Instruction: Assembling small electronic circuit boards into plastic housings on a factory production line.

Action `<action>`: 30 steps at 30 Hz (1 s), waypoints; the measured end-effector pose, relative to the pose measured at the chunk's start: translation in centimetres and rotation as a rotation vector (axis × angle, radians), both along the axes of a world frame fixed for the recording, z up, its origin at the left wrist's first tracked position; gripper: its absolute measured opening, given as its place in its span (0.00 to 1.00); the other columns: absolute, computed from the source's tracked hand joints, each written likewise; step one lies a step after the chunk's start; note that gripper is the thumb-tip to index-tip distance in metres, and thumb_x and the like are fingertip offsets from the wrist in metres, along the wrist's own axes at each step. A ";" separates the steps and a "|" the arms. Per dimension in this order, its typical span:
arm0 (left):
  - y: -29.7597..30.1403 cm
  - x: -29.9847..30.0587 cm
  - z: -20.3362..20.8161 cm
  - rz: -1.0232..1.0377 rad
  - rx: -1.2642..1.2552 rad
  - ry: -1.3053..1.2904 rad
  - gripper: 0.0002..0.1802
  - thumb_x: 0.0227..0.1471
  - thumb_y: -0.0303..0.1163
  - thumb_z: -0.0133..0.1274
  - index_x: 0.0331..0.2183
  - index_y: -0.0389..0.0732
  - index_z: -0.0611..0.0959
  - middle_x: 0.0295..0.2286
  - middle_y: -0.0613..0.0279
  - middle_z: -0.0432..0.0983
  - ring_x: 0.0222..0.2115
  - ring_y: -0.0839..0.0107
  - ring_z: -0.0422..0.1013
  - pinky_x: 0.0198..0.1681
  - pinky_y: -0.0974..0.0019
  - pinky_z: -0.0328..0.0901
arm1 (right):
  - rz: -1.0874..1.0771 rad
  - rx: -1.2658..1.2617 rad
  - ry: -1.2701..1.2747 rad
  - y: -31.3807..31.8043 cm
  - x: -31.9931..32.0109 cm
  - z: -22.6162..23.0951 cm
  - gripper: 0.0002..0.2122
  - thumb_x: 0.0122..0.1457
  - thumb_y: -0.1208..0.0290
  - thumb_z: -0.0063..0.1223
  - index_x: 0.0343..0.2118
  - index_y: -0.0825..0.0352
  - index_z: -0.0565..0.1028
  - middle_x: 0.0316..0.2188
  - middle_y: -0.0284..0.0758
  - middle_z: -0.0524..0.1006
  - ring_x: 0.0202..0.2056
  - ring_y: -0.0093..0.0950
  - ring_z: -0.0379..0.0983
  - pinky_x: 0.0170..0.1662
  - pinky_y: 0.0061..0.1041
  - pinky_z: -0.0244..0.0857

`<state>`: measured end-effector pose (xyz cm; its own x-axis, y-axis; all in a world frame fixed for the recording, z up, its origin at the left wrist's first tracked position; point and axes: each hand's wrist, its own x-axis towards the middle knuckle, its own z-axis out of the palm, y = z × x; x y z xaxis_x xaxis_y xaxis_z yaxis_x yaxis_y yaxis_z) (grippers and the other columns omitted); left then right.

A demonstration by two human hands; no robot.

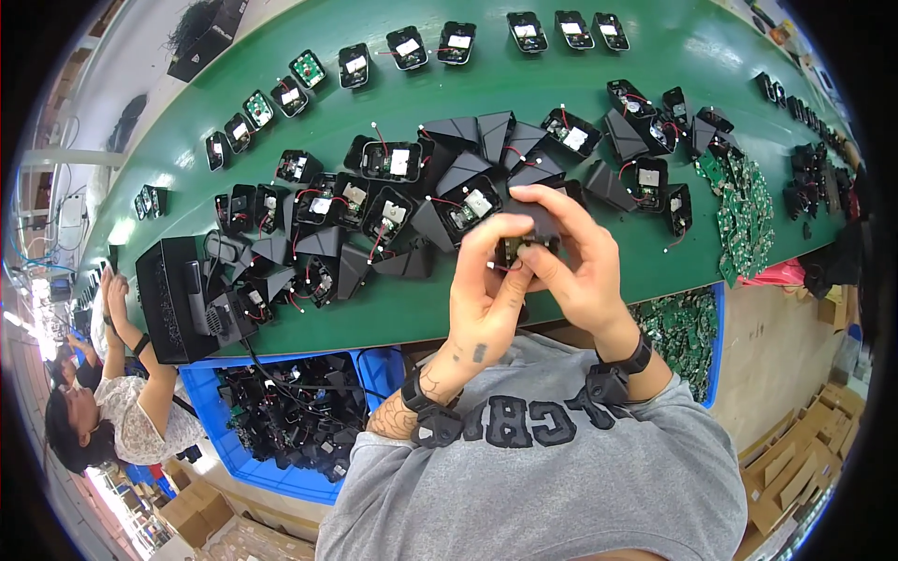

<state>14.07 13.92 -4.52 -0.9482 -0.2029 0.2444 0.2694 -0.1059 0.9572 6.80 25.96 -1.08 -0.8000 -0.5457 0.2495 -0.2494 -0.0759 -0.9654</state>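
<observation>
In front of my chest, a small black plastic housing point(543, 227) is held between both hands. My left hand point(488, 292) grips its left side with fingers and thumb. My right hand point(582, 266) wraps the far and right sides, its thumb pressing on the near, open face. Part of a circuit board and a thin red wire with a white plug show by the thumbs; the fingers cover the rest. Just beyond my hands lies an open black housing point(468, 208) with a white-labelled part and red wires, among several similar housings.
A green table point(374, 313) carries rows of black housings and a heap of green circuit boards point(744, 210). A black box point(168, 299) stands at the left. Blue bins point(224, 449) of parts sit below the near edge. Another person point(131, 407) works at far left.
</observation>
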 end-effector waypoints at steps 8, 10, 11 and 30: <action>-0.6 -0.8 1.3 0.053 0.246 -0.096 0.28 0.54 0.17 0.48 0.54 0.42 0.60 0.48 0.59 0.60 0.46 0.71 0.67 0.47 0.68 0.69 | -0.175 0.245 0.694 0.6 -0.4 1.2 0.14 0.40 0.70 0.67 0.34 0.62 0.80 0.36 0.33 0.79 0.48 0.40 0.70 0.55 0.46 0.59; -0.6 -0.8 1.4 0.059 0.060 -0.057 0.30 0.51 0.17 0.51 0.55 0.42 0.61 0.49 0.60 0.59 0.46 0.71 0.67 0.45 0.70 0.69 | -0.160 0.185 0.596 0.3 -0.4 0.1 0.12 0.40 0.72 0.67 0.31 0.61 0.81 0.35 0.32 0.79 0.48 0.39 0.70 0.56 0.45 0.58; -0.7 -0.9 1.7 0.057 0.000 -0.092 0.32 0.48 0.17 0.51 0.55 0.42 0.62 0.49 0.62 0.59 0.46 0.72 0.66 0.43 0.72 0.69 | -0.163 0.187 0.595 0.4 -0.5 -0.1 0.12 0.40 0.72 0.67 0.31 0.61 0.81 0.35 0.32 0.79 0.48 0.39 0.70 0.56 0.45 0.58; -2.9 -0.8 3.5 -0.201 0.492 -0.423 0.39 0.42 0.18 0.43 0.59 0.44 0.58 0.49 0.59 0.61 0.47 0.67 0.66 0.46 0.60 0.71 | -0.009 0.199 0.601 1.4 -1.5 0.4 0.10 0.40 0.76 0.64 0.30 0.60 0.81 0.30 0.27 0.79 0.47 0.34 0.72 0.58 0.51 0.53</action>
